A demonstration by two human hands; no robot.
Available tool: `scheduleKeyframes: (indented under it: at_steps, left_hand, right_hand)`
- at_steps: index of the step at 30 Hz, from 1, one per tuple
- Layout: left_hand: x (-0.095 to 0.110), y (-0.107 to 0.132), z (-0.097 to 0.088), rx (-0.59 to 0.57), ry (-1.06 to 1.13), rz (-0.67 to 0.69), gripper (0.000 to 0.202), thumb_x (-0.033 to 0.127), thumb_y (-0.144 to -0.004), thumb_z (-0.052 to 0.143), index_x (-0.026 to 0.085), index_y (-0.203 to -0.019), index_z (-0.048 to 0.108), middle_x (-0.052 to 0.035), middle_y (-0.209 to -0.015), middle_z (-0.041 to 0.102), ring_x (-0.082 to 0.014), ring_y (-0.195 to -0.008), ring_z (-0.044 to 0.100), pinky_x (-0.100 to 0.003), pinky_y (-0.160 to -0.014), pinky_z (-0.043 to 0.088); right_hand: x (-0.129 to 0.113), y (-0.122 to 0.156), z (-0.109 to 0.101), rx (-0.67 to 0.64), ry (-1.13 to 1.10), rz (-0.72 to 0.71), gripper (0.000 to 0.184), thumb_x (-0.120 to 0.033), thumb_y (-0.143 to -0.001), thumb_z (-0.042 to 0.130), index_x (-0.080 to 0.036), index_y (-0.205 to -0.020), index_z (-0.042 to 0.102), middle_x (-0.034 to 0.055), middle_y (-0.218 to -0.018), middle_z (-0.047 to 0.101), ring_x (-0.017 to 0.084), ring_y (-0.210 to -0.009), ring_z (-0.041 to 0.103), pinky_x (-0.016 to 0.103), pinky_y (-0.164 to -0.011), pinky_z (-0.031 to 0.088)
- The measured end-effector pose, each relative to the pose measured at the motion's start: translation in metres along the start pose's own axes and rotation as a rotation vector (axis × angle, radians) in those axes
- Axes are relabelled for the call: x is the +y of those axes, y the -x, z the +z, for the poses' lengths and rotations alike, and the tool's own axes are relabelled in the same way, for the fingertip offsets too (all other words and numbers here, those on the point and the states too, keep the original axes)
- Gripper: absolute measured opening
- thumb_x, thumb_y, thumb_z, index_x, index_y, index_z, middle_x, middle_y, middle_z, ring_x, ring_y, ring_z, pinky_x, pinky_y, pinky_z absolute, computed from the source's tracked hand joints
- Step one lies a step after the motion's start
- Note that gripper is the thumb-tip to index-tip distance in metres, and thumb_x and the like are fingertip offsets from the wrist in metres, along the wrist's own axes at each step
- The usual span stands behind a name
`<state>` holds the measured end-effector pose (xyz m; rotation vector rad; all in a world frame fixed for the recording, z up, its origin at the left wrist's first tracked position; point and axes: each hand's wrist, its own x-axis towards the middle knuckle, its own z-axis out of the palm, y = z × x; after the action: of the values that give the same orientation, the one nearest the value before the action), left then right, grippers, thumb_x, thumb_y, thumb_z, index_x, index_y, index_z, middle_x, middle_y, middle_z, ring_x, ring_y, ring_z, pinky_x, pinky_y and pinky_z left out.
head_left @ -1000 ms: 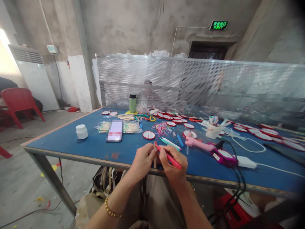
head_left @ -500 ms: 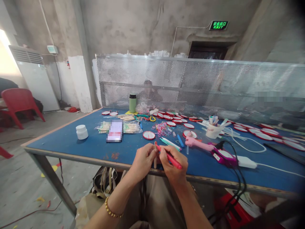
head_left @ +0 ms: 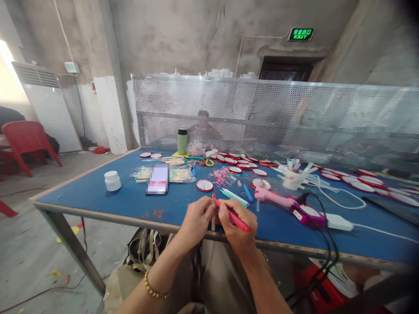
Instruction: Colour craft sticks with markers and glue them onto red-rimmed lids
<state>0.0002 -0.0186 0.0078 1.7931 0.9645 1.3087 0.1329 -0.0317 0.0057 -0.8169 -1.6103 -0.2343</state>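
Observation:
Near the table's front edge, my left hand (head_left: 198,219) is closed on a narrow wooden stick (head_left: 213,223), held upright. My right hand (head_left: 241,223) grips a red marker pen (head_left: 238,220), its tip against the upper end of the stick. Fingers hide the middle of the stick. Just beyond my hands lie a round white disc with a red rim (head_left: 204,186), green and white pens (head_left: 234,197) and a blue pen (head_left: 248,192). A tangle of coloured cords or bands (head_left: 222,175) is behind them.
On the blue table (head_left: 131,218) are a white jar (head_left: 112,181), a phone (head_left: 158,179), bagged wooden sticks (head_left: 181,174), a green bottle (head_left: 182,141), a pen cup (head_left: 293,179) and a pink-purple glue gun (head_left: 278,198) with cables. A perforated metal screen (head_left: 229,113) stands behind.
Almost nothing differs. The red marker and my right hand have shifted very slightly, with the tip still at the stick's upper end.

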Motion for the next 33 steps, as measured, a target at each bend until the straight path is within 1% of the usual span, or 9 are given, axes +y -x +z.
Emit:
scheduleKeyframes:
  at_steps: [5,12,17,25,33]
  left_hand:
    - [-0.0003,-0.0007,-0.0007,-0.007,-0.001,-0.012,0.029,0.032,-0.092,0.047,0.017,-0.068,0.051,0.0041,-0.062,0.048,-0.0099,-0.06,0.041,-0.021,-0.057,0.032]
    - [0.0004,0.0001,0.0001,-0.007,-0.002,-0.003,0.028,0.032,-0.092,0.047,0.016,-0.069,0.052,0.0044,-0.061,0.048,-0.0097,-0.059,0.04,-0.021,-0.057,0.031]
    - [0.0014,-0.0004,-0.0006,-0.012,0.012,-0.009,0.028,0.032,-0.092,0.047,0.016,-0.07,0.053,0.0037,-0.063,0.05,-0.0099,-0.06,0.042,-0.021,-0.056,0.032]
    - [-0.0002,-0.0009,-0.0009,-0.002,0.005,0.0,0.028,0.031,-0.092,0.047,0.016,-0.068,0.052,0.004,-0.062,0.048,-0.0097,-0.06,0.04,-0.021,-0.057,0.031]
    - [0.0021,0.0,-0.0003,-0.011,0.032,-0.011,0.029,0.033,-0.092,0.048,0.016,-0.069,0.051,0.0038,-0.062,0.048,-0.0097,-0.059,0.041,-0.02,-0.056,0.032]
  right_hand:
    - [-0.0007,0.0002,-0.0011,0.033,0.01,-0.004,0.011,-0.013,-0.088,0.058,-0.019,-0.083,0.065,0.0012,-0.072,0.071,0.013,-0.06,0.066,0.023,-0.06,0.05]
    - [-0.0013,-0.0014,-0.0005,0.018,0.016,-0.006,0.011,-0.013,-0.088,0.058,-0.018,-0.082,0.065,0.0013,-0.071,0.071,0.012,-0.059,0.065,0.022,-0.06,0.049]
    - [-0.0003,0.0013,-0.0006,0.053,0.044,-0.005,0.011,-0.013,-0.088,0.058,-0.018,-0.08,0.065,0.0013,-0.069,0.07,0.012,-0.056,0.064,0.022,-0.057,0.048]
    - [-0.0016,-0.0006,-0.0001,0.027,0.029,-0.017,0.011,-0.013,-0.088,0.058,-0.018,-0.082,0.065,0.0015,-0.072,0.071,0.013,-0.059,0.066,0.022,-0.059,0.05]
    - [0.0007,0.0021,0.0004,0.068,0.047,-0.008,0.01,-0.013,-0.087,0.058,-0.018,-0.082,0.065,0.0016,-0.07,0.071,0.012,-0.057,0.065,0.022,-0.058,0.05]
